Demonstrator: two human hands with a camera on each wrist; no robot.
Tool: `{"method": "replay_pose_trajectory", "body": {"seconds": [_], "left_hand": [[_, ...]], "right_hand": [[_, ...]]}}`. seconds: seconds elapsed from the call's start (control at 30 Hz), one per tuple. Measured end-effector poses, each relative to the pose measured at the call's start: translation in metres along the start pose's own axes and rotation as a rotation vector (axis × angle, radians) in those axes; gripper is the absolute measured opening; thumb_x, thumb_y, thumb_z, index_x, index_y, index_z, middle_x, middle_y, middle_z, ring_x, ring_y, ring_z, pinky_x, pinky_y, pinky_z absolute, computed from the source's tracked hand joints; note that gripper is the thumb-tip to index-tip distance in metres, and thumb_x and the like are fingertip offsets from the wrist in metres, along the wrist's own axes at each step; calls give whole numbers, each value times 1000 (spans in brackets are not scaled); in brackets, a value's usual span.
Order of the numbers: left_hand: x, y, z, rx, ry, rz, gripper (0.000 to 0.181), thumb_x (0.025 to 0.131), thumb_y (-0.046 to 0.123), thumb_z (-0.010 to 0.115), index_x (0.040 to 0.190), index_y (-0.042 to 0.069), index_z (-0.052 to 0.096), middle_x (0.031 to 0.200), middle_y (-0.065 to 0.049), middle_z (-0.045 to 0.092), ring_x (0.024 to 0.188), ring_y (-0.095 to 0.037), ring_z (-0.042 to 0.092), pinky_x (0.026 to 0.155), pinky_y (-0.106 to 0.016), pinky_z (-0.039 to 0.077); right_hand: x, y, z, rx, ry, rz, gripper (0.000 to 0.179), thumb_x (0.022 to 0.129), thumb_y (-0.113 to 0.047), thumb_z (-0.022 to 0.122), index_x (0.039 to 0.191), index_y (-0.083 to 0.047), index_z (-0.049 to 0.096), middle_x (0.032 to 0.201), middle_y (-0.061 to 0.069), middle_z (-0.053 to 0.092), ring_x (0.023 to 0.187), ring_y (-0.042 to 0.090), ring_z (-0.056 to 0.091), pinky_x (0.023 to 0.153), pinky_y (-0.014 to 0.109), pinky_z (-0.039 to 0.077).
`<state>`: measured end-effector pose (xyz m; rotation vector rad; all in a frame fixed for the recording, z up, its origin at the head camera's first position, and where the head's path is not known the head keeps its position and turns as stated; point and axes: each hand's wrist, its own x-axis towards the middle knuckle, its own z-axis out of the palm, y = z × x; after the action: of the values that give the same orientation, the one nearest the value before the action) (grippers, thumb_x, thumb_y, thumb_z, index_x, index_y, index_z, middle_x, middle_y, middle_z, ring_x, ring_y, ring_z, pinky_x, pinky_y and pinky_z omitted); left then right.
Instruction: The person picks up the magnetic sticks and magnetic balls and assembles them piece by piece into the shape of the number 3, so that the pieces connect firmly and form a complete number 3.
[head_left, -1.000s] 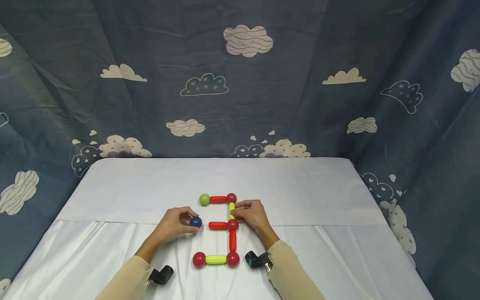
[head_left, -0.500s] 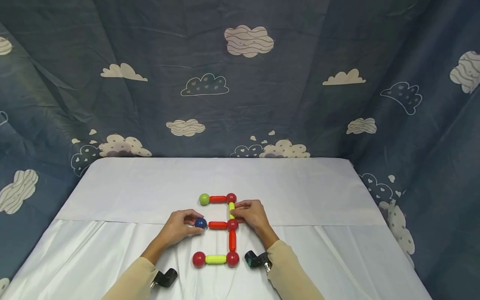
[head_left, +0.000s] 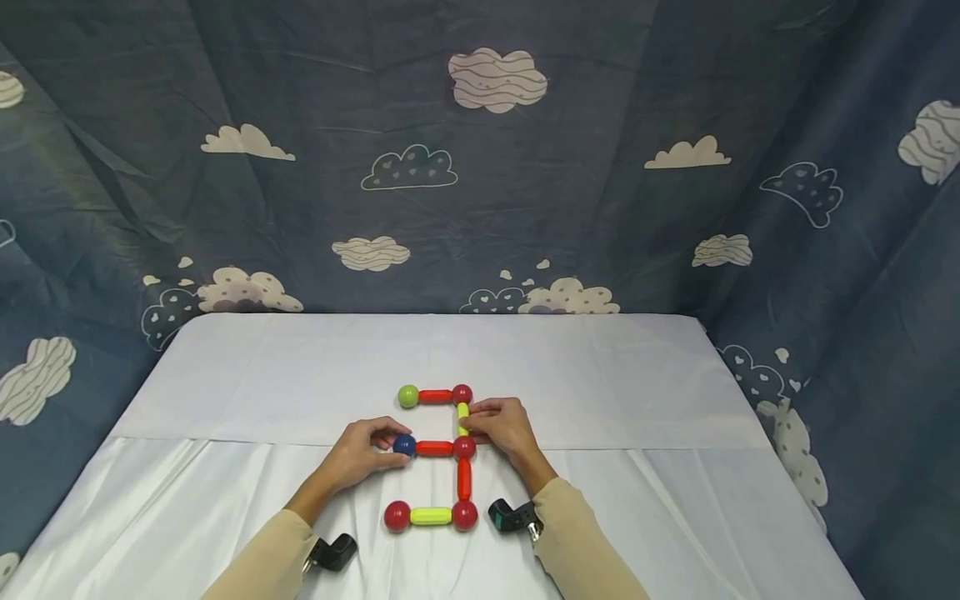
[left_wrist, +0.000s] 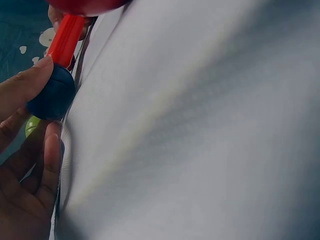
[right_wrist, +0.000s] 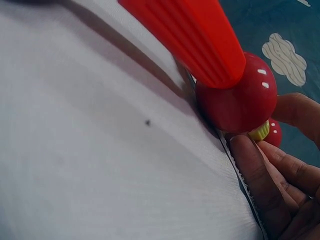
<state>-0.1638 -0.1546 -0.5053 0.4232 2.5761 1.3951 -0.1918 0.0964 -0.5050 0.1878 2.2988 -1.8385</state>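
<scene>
A figure of balls and ridged rods lies flat on the white cloth. With thumb and fingers my left hand (head_left: 360,452) holds a blue ball (head_left: 404,445) against the left end of the middle red rod (head_left: 434,449). That rod's other end meets a red ball (head_left: 464,447). Just above this red ball, my right hand (head_left: 504,427) pinches the upright yellow rod (head_left: 462,419), largely covered by fingers in the right wrist view. The left wrist view shows the thumb on the blue ball (left_wrist: 52,95), which touches the red rod (left_wrist: 66,41).
At the top of the figure, a green ball (head_left: 408,396) and a red rod (head_left: 435,397) join another red ball (head_left: 462,394). Below, a vertical red rod (head_left: 464,480) leads to a yellow rod (head_left: 431,517) between two red balls. A cloud-printed curtain (head_left: 570,208) hangs behind.
My left hand has moved right with the blue ball, closing the gap to the middle red rod. The right hand has stayed in place on the yellow rod.
</scene>
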Motion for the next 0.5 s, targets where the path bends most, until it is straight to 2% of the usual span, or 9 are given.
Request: {"method": "replay_pose_trajectory", "body": {"seconds": [0.1, 0.33, 0.5], "left_hand": [[1, 1, 0, 1, -12, 2, 37, 73, 14, 83, 107, 7, 69, 87, 2, 62, 80, -14, 56, 72, -23, 48], [1, 3, -2, 11, -55, -37, 43, 74, 15, 83, 113, 7, 65, 92, 2, 61, 85, -14, 55, 77, -26, 47], [-2, 3, -5, 11, -47, -42, 40, 79, 19, 80, 114, 8, 65, 98, 0, 63, 86, -14, 57, 78, -27, 49]], "right_hand": [[1, 0, -1, 21, -5, 8, 29, 75, -7, 80, 99, 6, 70, 85, 15, 72, 67, 18, 69, 61, 30, 56], [1, 3, -4, -16, -18, 4, 29, 76, -10, 80, 99, 5, 70, 84, 12, 72, 68, 15, 68, 63, 28, 56], [-1, 4, -9, 51, -59, -9, 27, 81, -8, 75, 103, 7, 68, 87, 13, 71, 70, 16, 69, 65, 30, 57]]}}
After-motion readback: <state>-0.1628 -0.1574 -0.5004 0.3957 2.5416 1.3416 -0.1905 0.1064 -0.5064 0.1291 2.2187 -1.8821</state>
